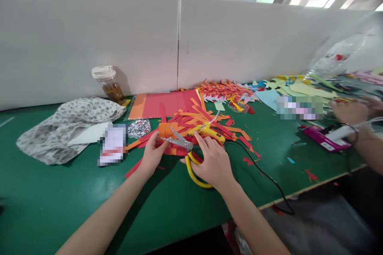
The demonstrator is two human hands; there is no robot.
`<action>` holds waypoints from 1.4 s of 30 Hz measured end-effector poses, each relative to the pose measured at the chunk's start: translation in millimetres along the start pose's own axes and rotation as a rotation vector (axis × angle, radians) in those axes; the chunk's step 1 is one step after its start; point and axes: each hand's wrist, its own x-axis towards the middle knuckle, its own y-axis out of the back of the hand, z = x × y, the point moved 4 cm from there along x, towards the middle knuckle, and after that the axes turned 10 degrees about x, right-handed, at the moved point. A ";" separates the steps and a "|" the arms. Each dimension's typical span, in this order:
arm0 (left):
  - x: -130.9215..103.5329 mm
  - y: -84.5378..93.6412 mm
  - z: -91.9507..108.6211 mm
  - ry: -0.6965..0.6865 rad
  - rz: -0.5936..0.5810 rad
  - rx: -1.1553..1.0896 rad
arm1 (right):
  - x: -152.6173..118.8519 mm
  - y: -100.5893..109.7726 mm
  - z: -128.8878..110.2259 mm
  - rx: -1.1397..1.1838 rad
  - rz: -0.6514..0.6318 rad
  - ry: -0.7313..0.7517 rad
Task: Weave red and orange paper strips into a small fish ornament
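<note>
My left hand (153, 152) is closed on an orange paper piece (165, 129), with thumb and fingers pinching its lower edge. My right hand (214, 159) is wrapped round the yellow handles of a pair of scissors (191, 169). The scissor blades are spread apart and point left, beside the orange paper. Just behind my right hand lies a yellow glue gun (206, 129) with a pale glue stick in its back. Red and orange paper strips (191, 117) are heaped under and behind both hands.
Red and orange sheets (170, 103) lie at the back, near a lidded drink cup (109, 83) and a patterned cloth (66, 127). Woven paper pieces (221, 87) sit behind the strips. At right, another person's hand (350, 111) is near a purple device (326, 139). A black cord (263, 173) crosses the table edge.
</note>
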 end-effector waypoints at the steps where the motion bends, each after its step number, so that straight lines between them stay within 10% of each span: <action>1: 0.2 -0.2 0.5 -0.004 -0.002 -0.001 | -0.1 -0.3 -0.2 -0.007 -0.002 -0.001; 42: -1.8 -4.1 -1.0 0.078 -0.140 -0.073 | -32.4 -5.5 -6.2 0.023 0.021 -0.169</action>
